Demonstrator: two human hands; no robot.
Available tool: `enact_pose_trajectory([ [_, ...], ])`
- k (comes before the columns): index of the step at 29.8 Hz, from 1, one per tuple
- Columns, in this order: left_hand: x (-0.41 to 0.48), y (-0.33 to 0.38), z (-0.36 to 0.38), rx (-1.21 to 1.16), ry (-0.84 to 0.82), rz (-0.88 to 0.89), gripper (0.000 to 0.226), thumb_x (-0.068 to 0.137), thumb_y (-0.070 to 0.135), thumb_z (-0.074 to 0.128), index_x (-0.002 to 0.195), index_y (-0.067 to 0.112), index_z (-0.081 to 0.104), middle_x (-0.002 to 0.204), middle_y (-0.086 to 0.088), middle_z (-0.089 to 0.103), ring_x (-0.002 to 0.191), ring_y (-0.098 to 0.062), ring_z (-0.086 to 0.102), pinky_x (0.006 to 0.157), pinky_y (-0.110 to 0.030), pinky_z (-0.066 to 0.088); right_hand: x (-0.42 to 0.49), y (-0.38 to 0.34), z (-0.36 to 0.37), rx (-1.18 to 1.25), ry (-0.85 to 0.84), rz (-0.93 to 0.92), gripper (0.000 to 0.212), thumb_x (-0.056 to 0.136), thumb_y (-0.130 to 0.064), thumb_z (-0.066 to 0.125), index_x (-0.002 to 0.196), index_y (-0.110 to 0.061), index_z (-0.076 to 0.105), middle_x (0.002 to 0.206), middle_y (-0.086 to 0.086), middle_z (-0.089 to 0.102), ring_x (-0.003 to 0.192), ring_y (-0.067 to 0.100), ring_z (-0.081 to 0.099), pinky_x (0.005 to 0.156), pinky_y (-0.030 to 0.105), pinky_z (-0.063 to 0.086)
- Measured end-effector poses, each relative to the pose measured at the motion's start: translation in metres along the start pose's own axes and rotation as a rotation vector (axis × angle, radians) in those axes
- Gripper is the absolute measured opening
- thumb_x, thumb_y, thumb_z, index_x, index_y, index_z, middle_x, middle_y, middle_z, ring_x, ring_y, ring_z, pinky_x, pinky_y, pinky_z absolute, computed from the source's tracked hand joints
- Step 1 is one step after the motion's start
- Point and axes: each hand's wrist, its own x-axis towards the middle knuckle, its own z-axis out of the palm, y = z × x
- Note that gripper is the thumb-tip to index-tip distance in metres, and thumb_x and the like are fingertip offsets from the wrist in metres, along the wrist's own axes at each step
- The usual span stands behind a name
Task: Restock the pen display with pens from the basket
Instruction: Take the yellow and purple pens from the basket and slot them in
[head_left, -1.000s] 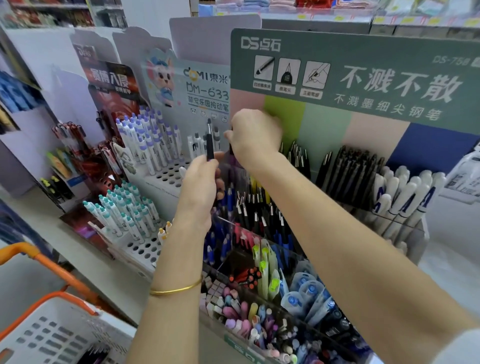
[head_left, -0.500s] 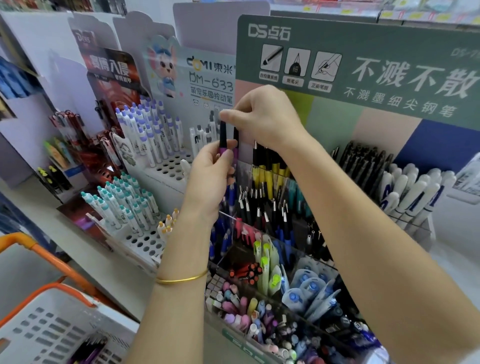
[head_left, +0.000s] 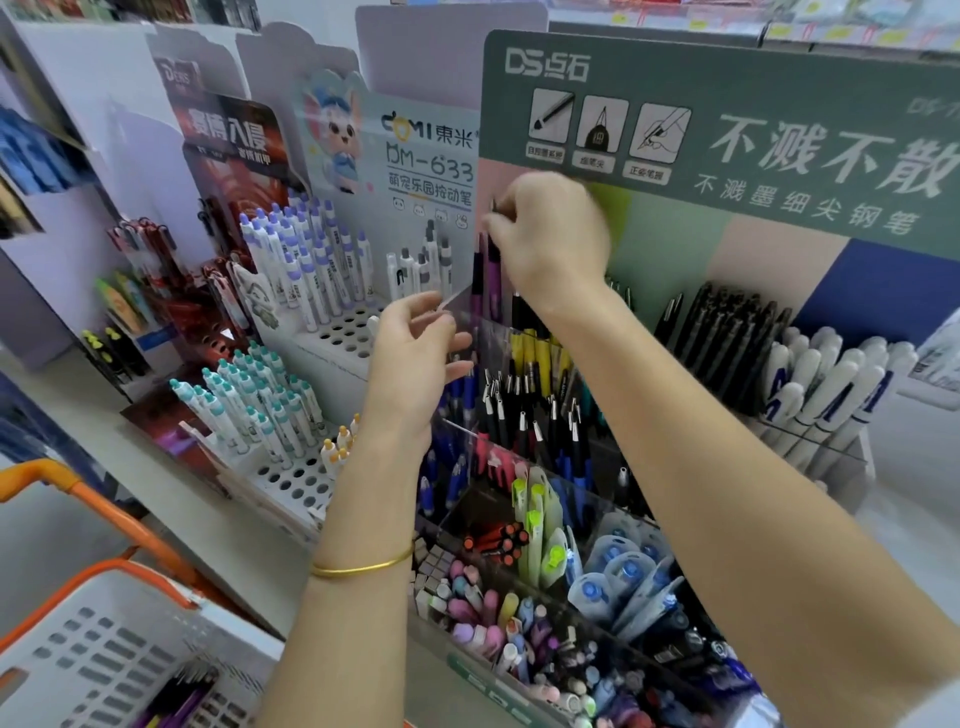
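Note:
A tiered clear acrylic pen display (head_left: 613, 509) stands under a green header card (head_left: 727, 124), its compartments full of pens. My right hand (head_left: 550, 239) is at the top left compartment and pinches the top of a purple pen (head_left: 493, 275) that stands upright there beside another. My left hand (head_left: 415, 358) hovers just below and left of it, fingers loosely spread, holding nothing. The white basket (head_left: 104, 649) with orange handles sits at the bottom left, with a few dark and purple pens (head_left: 182, 696) lying in it.
To the left stand white peg-hole displays with purple-capped pens (head_left: 306, 254) and teal-capped pens (head_left: 249, 405). A red and black display (head_left: 156, 260) is further left. White and blue markers (head_left: 831, 384) fill a bin at the right. The shelf edge (head_left: 171, 499) runs between basket and displays.
My left hand has let go of the pens and dropped slightly, fingers spread. My right hand now pinches the purple pen standing in the top left compartment.

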Motion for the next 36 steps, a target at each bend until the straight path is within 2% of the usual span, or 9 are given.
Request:
enact_pose_trajectory([
  [3,-0.001,-0.001,0.001,0.004,-0.004,-0.011,0.02,0.101,0.007,0.046,0.113,0.021,0.053,0.112,-0.001,0.061,0.09,-0.009,0.066,0.068,-0.023,0.053,-0.004,-0.002,0.013,-0.138,-0.125,-0.011,0.033,0.092,-0.033,0.059,0.066,-0.014,0.05,0.08,0.003,0.056,0.102,0.03,0.052,0.067,0.032,0.036],
  [8,-0.005,0.001,0.001,0.008,-0.032,-0.012,0.018,0.101,0.009,0.046,0.111,0.022,0.054,0.112,-0.002,0.064,0.088,-0.009,0.067,0.066,-0.022,0.054,-0.007,-0.007,0.013,-0.333,-0.177,-0.068,0.013,0.093,-0.027,0.059,0.097,-0.017,0.065,0.114,0.005,0.058,0.116,0.029,0.039,0.076,0.035,0.025],
  [12,-0.008,0.001,-0.002,0.004,-0.032,-0.016,0.019,0.101,0.007,0.046,0.112,0.02,0.055,0.112,-0.004,0.064,0.088,-0.01,0.068,0.067,-0.023,0.054,-0.011,-0.001,-0.002,-0.174,-0.11,-0.021,0.028,0.095,-0.032,0.053,0.082,-0.009,0.062,0.11,0.008,0.059,0.112,0.031,0.043,0.075,0.034,0.034],
  [16,-0.017,-0.001,-0.004,-0.016,-0.035,-0.028,0.021,0.101,0.006,0.046,0.116,0.017,0.055,0.113,-0.005,0.064,0.089,-0.012,0.068,0.067,-0.022,0.054,-0.034,0.002,-0.018,-0.043,0.036,-0.039,0.026,0.097,-0.024,0.05,0.105,-0.011,0.071,0.11,0.006,0.06,0.11,0.029,0.044,0.08,0.037,0.043],
  [22,-0.05,-0.024,-0.029,-0.074,0.042,-0.065,0.022,0.098,0.007,0.049,0.118,0.013,0.056,0.109,-0.009,0.068,0.084,-0.015,0.067,0.071,-0.029,0.057,-0.102,-0.028,-0.002,0.182,-0.004,-0.256,0.021,0.095,-0.02,0.054,0.102,-0.017,0.074,0.098,0.005,0.062,0.096,0.026,0.048,0.07,0.03,0.037],
  [26,-0.082,-0.06,-0.075,-0.07,0.204,-0.087,0.022,0.092,-0.008,0.039,0.104,-0.005,0.057,0.074,-0.007,0.061,0.054,-0.005,0.056,0.049,-0.018,0.044,-0.155,-0.062,0.035,0.335,-0.211,-0.324,0.014,0.089,-0.015,0.06,0.093,-0.015,0.074,0.092,0.007,0.062,0.093,0.029,0.054,0.071,0.042,0.048],
  [29,-0.115,-0.1,-0.118,-0.03,0.393,-0.218,0.028,0.089,-0.015,0.033,0.085,0.003,0.054,0.058,0.002,0.046,0.045,-0.003,0.042,0.038,-0.012,0.032,-0.205,-0.089,0.073,0.391,-0.479,-0.381,0.02,0.089,-0.016,0.058,0.104,-0.018,0.071,0.1,0.005,0.06,0.1,0.026,0.055,0.077,0.042,0.048],
  [33,-0.159,-0.168,-0.176,-0.032,0.641,-0.48,0.022,0.097,0.0,0.034,0.095,0.007,0.055,0.069,0.003,0.055,0.059,-0.01,0.051,0.049,-0.022,0.047,-0.267,-0.112,0.123,0.477,-0.811,-0.363,0.023,0.091,-0.017,0.056,0.112,-0.018,0.067,0.108,0.003,0.063,0.099,0.019,0.057,0.083,0.037,0.047],
  [36,-0.177,-0.217,-0.218,0.188,0.698,-0.586,0.021,0.096,0.005,0.04,0.104,0.008,0.059,0.095,-0.013,0.064,0.082,-0.028,0.062,0.074,-0.038,0.054,-0.296,-0.121,0.154,0.512,-0.972,-0.327,0.024,0.091,-0.011,0.055,0.111,-0.013,0.067,0.111,0.003,0.066,0.097,0.018,0.06,0.084,0.033,0.047],
])
